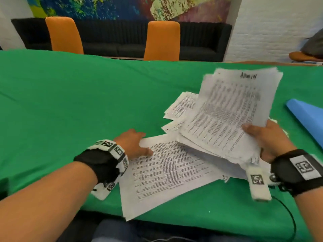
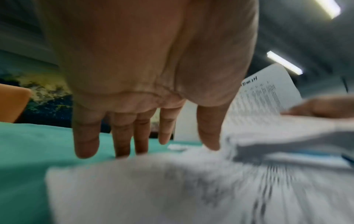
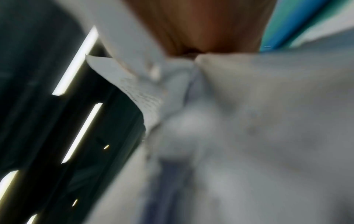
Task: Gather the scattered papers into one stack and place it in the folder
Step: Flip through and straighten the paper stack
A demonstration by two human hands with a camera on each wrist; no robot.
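Green cloth covers the counter [image 1: 70, 102], with two orange chairs [image 1: 64, 34] and a black sofa [image 1: 122, 39] behind it under a bright mural. Toward the left of the papers, the left hand [image 1: 132, 144] lies palm-down with its fingers straight and slightly spread, the fingertips [image 2: 86, 148] touching the far left corner of a printed sheet [image 1: 164, 173] that lies flat on the cloth and overhangs the near edge of the counter. Beyond that sheet a few more loose sheets [image 1: 181, 105] lie fanned on the cloth, partly hidden. Right of them the right hand [image 1: 269, 142] grips the gathered stack of papers [image 1: 227, 112] at its near right corner, thumb on top and fingers underneath, holding it tilted up so its far edge is raised off the counter; the top page bears a handwritten heading. The stack's lower left corner sits over the flat sheet. The right wrist view is too blurred to add detail. At the far right a blue folder [image 1: 307, 117] lies on the cloth, near the stack but apart from it.
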